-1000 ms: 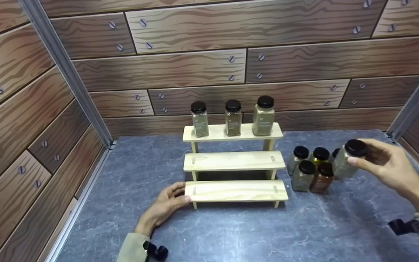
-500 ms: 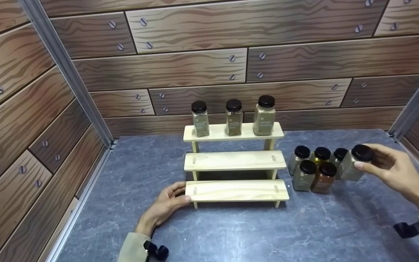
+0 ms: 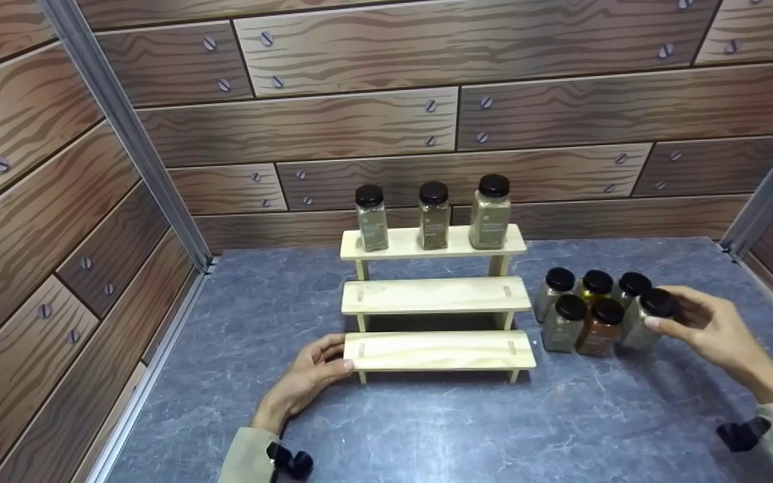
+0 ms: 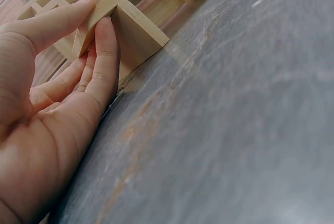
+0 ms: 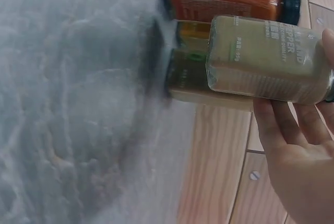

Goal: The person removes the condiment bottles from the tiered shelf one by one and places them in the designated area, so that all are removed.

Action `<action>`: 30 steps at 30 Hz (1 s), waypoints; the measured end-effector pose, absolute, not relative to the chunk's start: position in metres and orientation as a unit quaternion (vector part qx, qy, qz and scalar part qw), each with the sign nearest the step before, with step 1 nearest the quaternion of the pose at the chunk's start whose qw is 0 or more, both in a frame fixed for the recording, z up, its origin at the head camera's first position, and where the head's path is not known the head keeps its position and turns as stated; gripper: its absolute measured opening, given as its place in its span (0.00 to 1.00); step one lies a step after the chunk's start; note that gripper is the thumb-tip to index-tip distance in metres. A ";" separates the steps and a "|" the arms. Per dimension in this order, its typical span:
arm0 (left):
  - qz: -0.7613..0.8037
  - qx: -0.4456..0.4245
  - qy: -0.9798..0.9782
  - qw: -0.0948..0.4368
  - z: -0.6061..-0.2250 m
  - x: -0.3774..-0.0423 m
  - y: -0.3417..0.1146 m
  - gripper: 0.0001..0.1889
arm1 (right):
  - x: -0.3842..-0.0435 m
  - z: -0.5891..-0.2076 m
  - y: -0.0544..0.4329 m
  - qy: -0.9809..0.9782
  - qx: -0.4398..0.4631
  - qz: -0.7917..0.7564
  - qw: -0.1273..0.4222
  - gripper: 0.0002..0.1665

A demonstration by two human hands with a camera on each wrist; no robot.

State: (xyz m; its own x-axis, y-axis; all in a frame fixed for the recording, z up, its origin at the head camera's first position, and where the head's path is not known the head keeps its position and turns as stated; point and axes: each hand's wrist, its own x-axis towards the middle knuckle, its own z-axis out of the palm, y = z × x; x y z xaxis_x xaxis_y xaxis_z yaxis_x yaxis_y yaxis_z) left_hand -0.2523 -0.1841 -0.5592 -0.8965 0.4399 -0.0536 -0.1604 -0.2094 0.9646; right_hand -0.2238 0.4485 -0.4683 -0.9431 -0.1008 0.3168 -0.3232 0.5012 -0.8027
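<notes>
My left hand [image 3: 307, 377] pinches the left end of the lowest board of a three-step wooden rack [image 3: 437, 350], thumb on top and fingers below; the left wrist view shows this grip on the board [image 4: 107, 12]. On the right, my right hand [image 3: 718, 330] holds a black-lidded spice jar [image 3: 636, 330] by its upper part. In the right wrist view this jar [image 5: 261, 59] has a grey-green label with the word pepper. It is close over the table, beside a red-brown spice jar [image 3: 599, 335] and in front of a dark-lidded jar [image 3: 632, 287].
Three spice jars [image 3: 434, 225] stand spaced along the rack's top step. Several more jars, among them a grey-green one [image 3: 564, 332] and a yellow one [image 3: 594, 287], stand grouped right of the rack on the grey marbled table [image 3: 427, 436]. Wood-patterned walls [image 3: 359, 127] enclose the table.
My right hand has lowered the pepper jar toward the table at the group's right side, uncovering the jar behind it. The left hand keeps its grip on the rack.
</notes>
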 end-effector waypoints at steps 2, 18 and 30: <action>0.768 0.117 0.599 0.195 -0.559 -0.252 -0.184 0.38 | -0.225 -0.473 0.448 -0.858 0.123 0.486 0.116 0.29; 0.763 0.129 0.604 0.193 -0.558 -0.253 -0.183 0.37 | -0.233 -0.495 0.448 -0.860 0.126 0.478 0.123 0.30; 0.760 0.116 0.609 0.196 -0.559 -0.252 -0.182 0.37 | -0.229 -0.499 0.450 -0.869 0.119 0.469 0.106 0.30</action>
